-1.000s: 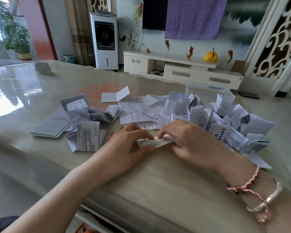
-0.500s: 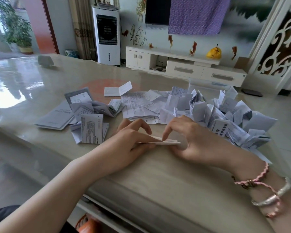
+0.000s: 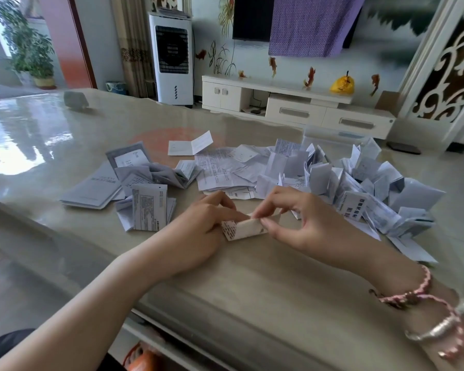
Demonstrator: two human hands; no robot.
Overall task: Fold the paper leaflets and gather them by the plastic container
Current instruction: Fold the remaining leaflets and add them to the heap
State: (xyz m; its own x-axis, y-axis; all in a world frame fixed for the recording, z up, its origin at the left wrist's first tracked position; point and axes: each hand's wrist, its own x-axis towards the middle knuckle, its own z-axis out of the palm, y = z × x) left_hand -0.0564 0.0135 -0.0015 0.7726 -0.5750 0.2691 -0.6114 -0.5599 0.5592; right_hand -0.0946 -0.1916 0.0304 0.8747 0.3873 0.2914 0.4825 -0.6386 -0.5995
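Half-folded leaflet above table edge; folded pile beside clear container.

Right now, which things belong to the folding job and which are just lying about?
Job: leaflet pinched by left hand and right hand; folded pile; unfolded leaflets; plastic container.

Lying about: grey object on table; air cooler; yellow bag.

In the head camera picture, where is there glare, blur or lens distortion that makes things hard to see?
Head view: strong window glare on the glossy table at far left; the wide-angle lens bends the table's edge and the door frame; the right wrist with its bracelets is blurred at the corner; the clear plastic container almost fades into the background; the leaflet between both hands is fairly sharp.
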